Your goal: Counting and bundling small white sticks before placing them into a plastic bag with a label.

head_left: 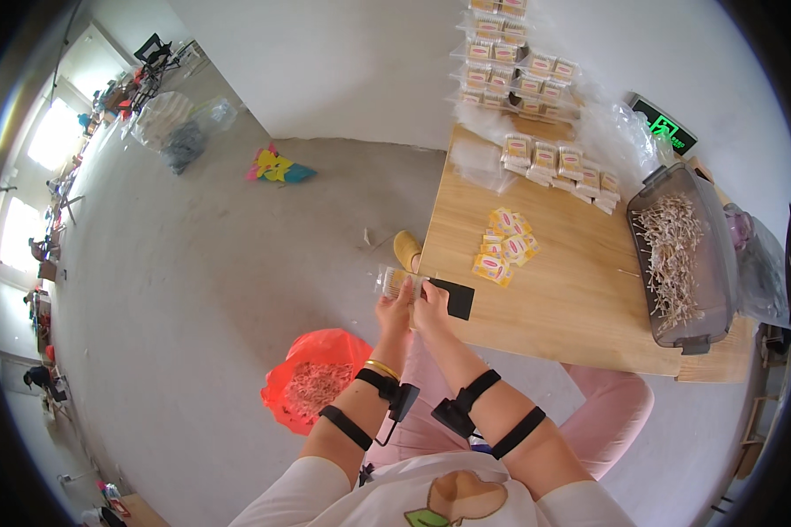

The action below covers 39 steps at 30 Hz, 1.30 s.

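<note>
My left hand (392, 310) is closed around a small clear plastic packet (395, 279) at the near left corner of the table. Rows of thin pale sticks, looking like cotton swabs, show inside it. My right hand (430, 309) is pinched at the packet's right end, its fingertips partly hidden. Just beyond the right hand lies a flat black rectangular pad (455, 299) at the table edge. Further up the table is a loose pile of yellow and white printed cards (507, 245).
A grey bin (721, 299) of loose swabs stands on the table's right side. Filled packets (558, 164) are stacked at the back, beside plastic bags (485, 167). A red bag (277, 400) of swabs sits on the floor at left. A colourful bag (277, 167) lies beyond.
</note>
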Each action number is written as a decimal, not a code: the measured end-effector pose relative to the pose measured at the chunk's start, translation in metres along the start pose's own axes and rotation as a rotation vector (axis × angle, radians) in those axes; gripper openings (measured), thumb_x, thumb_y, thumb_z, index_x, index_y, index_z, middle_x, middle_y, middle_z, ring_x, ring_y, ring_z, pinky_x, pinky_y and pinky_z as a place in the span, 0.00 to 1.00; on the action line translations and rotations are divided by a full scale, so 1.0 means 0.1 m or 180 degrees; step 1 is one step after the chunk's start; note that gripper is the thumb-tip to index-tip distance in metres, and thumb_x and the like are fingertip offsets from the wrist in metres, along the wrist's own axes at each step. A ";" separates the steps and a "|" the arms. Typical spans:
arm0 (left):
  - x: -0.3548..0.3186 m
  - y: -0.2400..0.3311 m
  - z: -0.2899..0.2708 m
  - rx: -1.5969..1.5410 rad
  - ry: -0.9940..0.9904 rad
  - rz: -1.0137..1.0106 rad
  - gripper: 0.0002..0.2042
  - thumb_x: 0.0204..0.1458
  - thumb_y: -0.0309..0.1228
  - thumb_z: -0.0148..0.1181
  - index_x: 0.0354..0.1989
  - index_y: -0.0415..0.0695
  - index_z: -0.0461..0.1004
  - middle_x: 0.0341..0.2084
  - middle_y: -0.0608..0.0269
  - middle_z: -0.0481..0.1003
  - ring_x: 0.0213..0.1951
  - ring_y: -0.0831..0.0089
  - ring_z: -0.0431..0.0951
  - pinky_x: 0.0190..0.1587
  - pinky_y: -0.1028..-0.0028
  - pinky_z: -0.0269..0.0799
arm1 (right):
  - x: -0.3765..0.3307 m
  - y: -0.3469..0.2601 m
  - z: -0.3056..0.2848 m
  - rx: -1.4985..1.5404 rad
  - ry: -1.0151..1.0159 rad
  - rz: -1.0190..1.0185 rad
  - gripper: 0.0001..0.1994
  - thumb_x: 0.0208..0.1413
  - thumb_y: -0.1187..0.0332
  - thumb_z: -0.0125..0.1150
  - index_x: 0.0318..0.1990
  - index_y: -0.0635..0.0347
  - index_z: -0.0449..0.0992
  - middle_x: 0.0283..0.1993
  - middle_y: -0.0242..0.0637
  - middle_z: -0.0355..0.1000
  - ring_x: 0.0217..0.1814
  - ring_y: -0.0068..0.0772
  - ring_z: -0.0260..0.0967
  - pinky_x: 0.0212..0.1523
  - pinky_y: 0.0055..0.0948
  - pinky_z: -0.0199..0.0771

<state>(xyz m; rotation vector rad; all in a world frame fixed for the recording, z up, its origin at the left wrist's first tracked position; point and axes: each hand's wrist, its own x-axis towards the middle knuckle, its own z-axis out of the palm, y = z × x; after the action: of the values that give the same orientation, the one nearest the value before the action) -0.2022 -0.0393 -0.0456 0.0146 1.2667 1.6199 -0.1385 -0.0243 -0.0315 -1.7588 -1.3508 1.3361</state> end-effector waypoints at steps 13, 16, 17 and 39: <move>-0.03 0.03 -0.01 0.0089 -0.0016 0.0079 0.18 0.57 0.34 0.70 0.53 0.43 0.76 0.45 0.67 0.79 0.44 0.78 0.79 0.45 0.74 0.73 | 0.11 -0.27 -0.42 0.1640 -0.0977 0.0636 0.21 0.61 0.79 0.44 0.61 0.68 0.73 0.52 0.37 0.76 0.53 0.28 0.72 0.59 0.28 0.69; -0.01 0.02 -0.03 0.0034 -0.0082 0.0055 0.18 0.56 0.34 0.71 0.53 0.44 0.76 0.44 0.68 0.79 0.43 0.78 0.78 0.45 0.74 0.73 | 0.14 -0.30 -0.51 0.2482 -0.1211 0.1060 0.21 0.60 0.80 0.44 0.59 0.69 0.75 0.54 0.40 0.76 0.52 0.30 0.74 0.57 0.28 0.72; -0.01 0.02 -0.04 0.0005 -0.0087 0.0031 0.18 0.56 0.34 0.71 0.54 0.44 0.76 0.44 0.68 0.79 0.43 0.78 0.78 0.44 0.74 0.73 | 0.15 -0.29 -0.55 0.2372 -0.1327 0.1164 0.21 0.62 0.79 0.44 0.61 0.69 0.73 0.56 0.39 0.75 0.54 0.30 0.74 0.58 0.28 0.72; 0.04 0.21 -0.16 0.0561 -0.0110 -0.0219 0.18 0.57 0.38 0.70 0.54 0.48 0.77 0.41 0.71 0.79 0.38 0.81 0.77 0.40 0.74 0.72 | -0.09 -0.33 -0.71 0.1779 -0.2010 0.1067 0.21 0.69 0.72 0.46 0.68 0.65 0.64 0.60 0.43 0.74 0.61 0.35 0.75 0.58 0.35 0.79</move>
<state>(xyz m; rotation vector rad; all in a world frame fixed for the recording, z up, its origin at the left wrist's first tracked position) -0.2272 -0.0463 -0.0396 0.1067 1.3652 1.4399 -0.0863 -0.0109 0.0255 -1.2481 -0.8284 2.3218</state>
